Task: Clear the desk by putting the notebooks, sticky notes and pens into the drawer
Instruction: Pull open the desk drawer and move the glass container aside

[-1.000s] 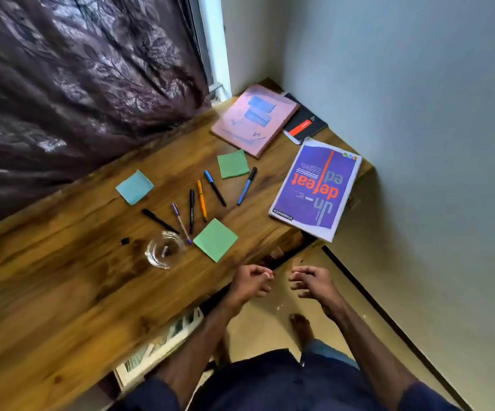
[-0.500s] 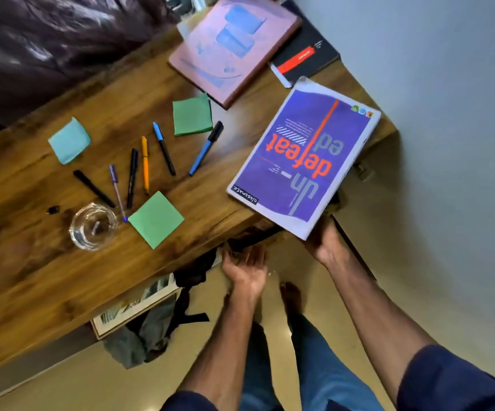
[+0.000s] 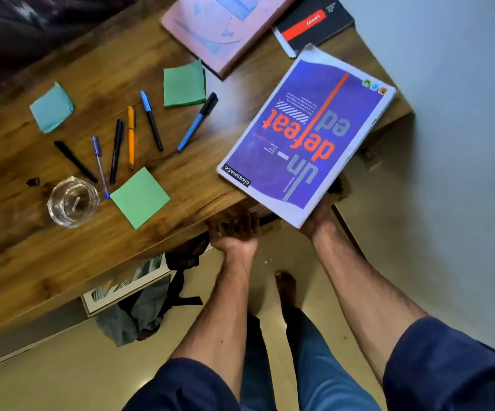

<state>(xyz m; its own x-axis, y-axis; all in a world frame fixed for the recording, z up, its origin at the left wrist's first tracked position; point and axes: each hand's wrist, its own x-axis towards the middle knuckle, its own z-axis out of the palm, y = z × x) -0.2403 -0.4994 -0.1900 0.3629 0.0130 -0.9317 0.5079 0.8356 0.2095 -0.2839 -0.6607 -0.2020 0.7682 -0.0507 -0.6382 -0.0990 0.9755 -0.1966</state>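
The left hand (image 3: 236, 232) reaches under the front edge of the desk (image 3: 47, 262), fingers curled up against its underside and closed on something there, probably the drawer front, though the drawer itself is hidden and I cannot tell how far open it is. The right hand (image 3: 319, 221) is just beside it, mostly covered by the purple notebook (image 3: 302, 137); its fingers sit beneath the near corner and hold that corner up, so the notebook juts out past the desk edge, ready, by my reading, to be slid down into the drawer.

Just left of the left hand lies a green sticky pad (image 3: 139, 197), and beyond that a glass jar (image 3: 73, 201) with a small dark cap (image 3: 33, 181) beside it. Further out from the hands, six pens (image 3: 130, 136) are fanned on the wood, untouched, with a second green sticky pad (image 3: 184, 84) and a blue sticky pad (image 3: 52, 108) past them. Farthest from the right hand, a pink notebook (image 3: 225, 28) and a black notebook (image 3: 314, 22) lie side by side near the wall. Everything but the purple notebook waits to be cleared.
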